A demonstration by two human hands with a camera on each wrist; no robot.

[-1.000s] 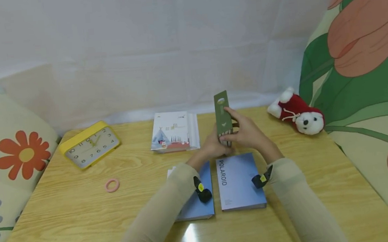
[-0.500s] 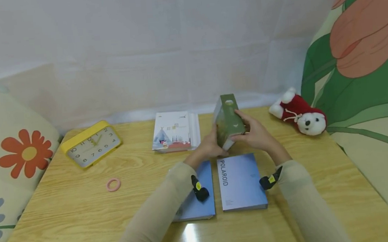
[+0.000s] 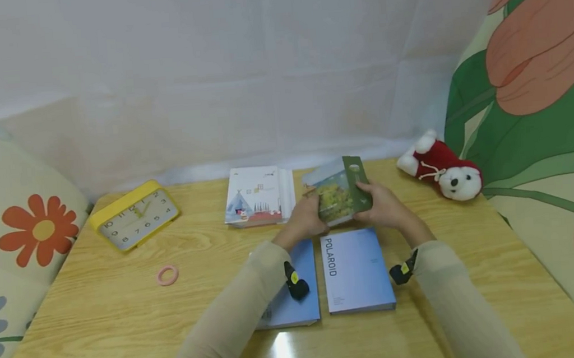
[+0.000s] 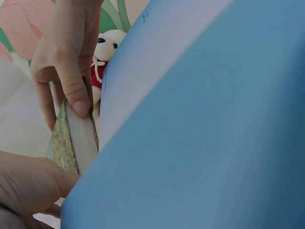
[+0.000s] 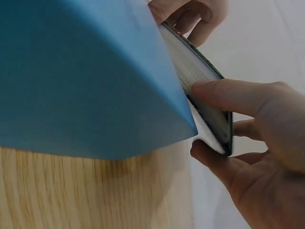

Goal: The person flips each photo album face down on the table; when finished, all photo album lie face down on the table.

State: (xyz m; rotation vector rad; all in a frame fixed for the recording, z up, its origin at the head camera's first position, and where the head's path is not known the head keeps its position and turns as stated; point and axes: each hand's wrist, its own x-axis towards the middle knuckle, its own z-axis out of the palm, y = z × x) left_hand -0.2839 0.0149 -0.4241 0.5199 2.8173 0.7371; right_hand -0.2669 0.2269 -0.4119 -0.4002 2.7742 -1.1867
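Both hands hold a photo album (image 3: 336,195) with a green spine and a landscape cover, tilted above the back of the table. My left hand (image 3: 302,217) grips its left side. At the green spine side, my right hand (image 3: 385,208) pinches it, with the thumb (image 5: 214,93) on the page edges in the right wrist view. Below the hands lies a blue album (image 3: 357,274) marked POLAROID. A second blue album (image 3: 297,313) beside it is partly hidden by my left forearm. Large blue covers block much of both wrist views.
A white illustrated album (image 3: 253,195) lies at the back, left of the hands. Farther left are a yellow clock (image 3: 138,216) and a pink ring (image 3: 167,275). A plush dog (image 3: 443,166) in red lies at the back right, before the white cloth (image 3: 260,91).
The green album has turned from showing mostly its spine to showing its landscape cover, and has come lower. The right hand has shifted slightly right and down with it.
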